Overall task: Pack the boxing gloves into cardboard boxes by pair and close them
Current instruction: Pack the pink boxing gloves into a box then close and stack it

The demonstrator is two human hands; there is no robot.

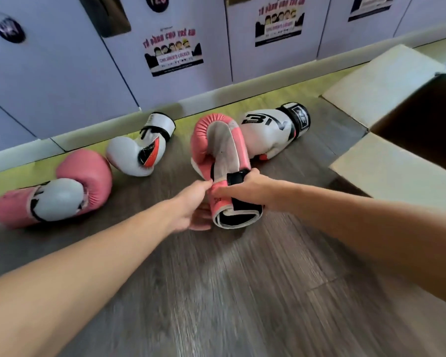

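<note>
Several boxing gloves lie on the wooden floor. A pink and white glove (220, 148) lies in the middle with its cuff toward me. My left hand (193, 204) grips the left side of that cuff, and my right hand (245, 188) holds its black wrist strap from the right. The second pink glove (57, 191) rests at the far left. One white glove (137, 150) sits behind it near the wall. Another white glove (273, 130) with black lettering lies just behind the held one. An open cardboard box (371, 83) stands at the right, its flaps spread.
A row of pale lockers (62, 60) with stickers runs along the back, above a green floor strip (268, 91). Bare wooden floor (242, 292) stretches between me and the gloves.
</note>
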